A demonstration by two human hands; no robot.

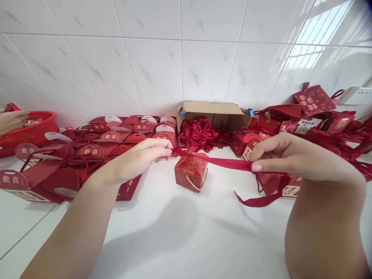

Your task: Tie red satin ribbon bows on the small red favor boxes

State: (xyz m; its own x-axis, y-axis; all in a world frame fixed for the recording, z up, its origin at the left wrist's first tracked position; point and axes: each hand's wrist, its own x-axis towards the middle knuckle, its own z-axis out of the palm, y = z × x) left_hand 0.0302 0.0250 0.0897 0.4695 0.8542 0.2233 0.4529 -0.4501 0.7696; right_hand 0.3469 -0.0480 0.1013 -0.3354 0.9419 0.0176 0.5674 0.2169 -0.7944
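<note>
A dark red ribbon [223,162] is stretched between my two hands, above and slightly in front of a small red box. My left hand [145,155] pinches one part of it, to the left of the box. My right hand [274,155] grips it between thumb and fingers on the right, and a loose end hangs below in a curve. The small red box [190,172], with a twisted gold cord on its side, rests on the white table [203,240]. Part of its top is hidden behind the ribbon.
Several red gift boxes [65,174] crowd the left side. A cardboard box [213,107] holds a heap of red ribbons [199,133] at the back. More red boxes and bags [315,101] are piled right. Another person's hand [13,120] is over a red basin [43,126].
</note>
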